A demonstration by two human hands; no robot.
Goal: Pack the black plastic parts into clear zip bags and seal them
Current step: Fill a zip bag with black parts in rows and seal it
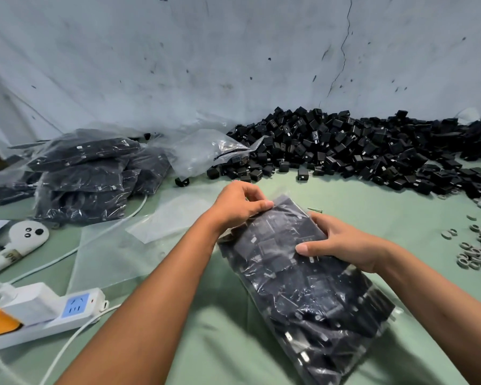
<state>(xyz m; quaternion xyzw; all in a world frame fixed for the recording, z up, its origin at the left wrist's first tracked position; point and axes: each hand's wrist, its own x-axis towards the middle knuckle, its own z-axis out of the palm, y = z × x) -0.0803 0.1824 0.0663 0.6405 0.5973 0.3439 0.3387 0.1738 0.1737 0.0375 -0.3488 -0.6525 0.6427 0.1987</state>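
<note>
1. I'm looking at a pale green cloth-covered table (233, 323) against a stained grey-white wall (178, 51) with a long crack running down it on the right.
2. Hard to read: the bottom of the filled zip bag (303, 287) is blurry, so I can't make out single parts there. The flat empty bags (167, 218) near the middle are almost invisible on the cloth.
3. Textures: crinkly shiny plastic everywhere. The loose black parts (345, 148) are small boxy blocks heaped along the wall, spilling right. Little grey rings (472, 257) are scattered at the right edge.
4. The filled bag lies diagonally in front of me, packed tight with black blocks, a few metal prongs showing through.
5. My left hand (239, 204) pinches the bag's top corner between thumb and fingers. My right hand (342, 245) grips its right side, thumb on top.
6. Left side: a stack of packed bags (86, 176), a white power strip (45, 315), and a white handheld gadget (20, 243) I can't identify.
</note>
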